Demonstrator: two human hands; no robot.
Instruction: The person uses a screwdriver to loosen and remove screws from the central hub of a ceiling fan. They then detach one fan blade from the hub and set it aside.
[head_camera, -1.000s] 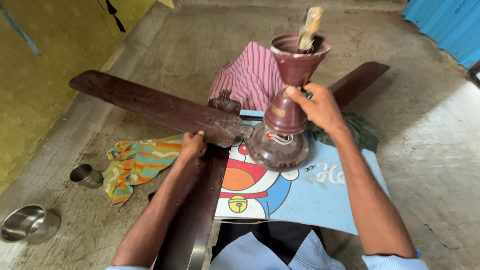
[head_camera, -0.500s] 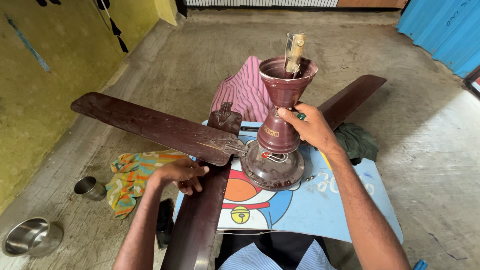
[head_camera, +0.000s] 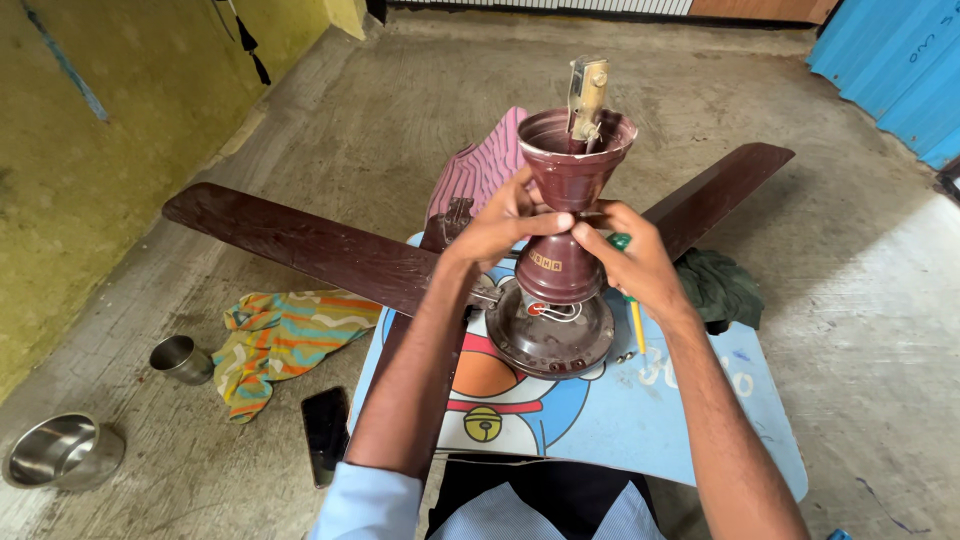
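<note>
One dark brown three-bladed ceiling fan (head_camera: 300, 240) lying across one blue cartoon-printed low table (head_camera: 640, 420), blades overhanging its edges left, right and near. Two maroon metal canopy cups (head_camera: 575, 160) on the downrod, centre: left hand (head_camera: 505, 225) and right hand (head_camera: 635, 265) curled around them. One striped multicoloured cloth (head_camera: 285, 340), one steel bowl (head_camera: 60, 450), one steel tumbler (head_camera: 182, 358), one black phone (head_camera: 325, 432) on open concrete floor, left.

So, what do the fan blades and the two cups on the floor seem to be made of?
Fan blades: probably painted metal, dark brown with a dull sheen and worn patches. The small cup and the bowl: likely stainless steel, silvery with bright reflections.
</note>
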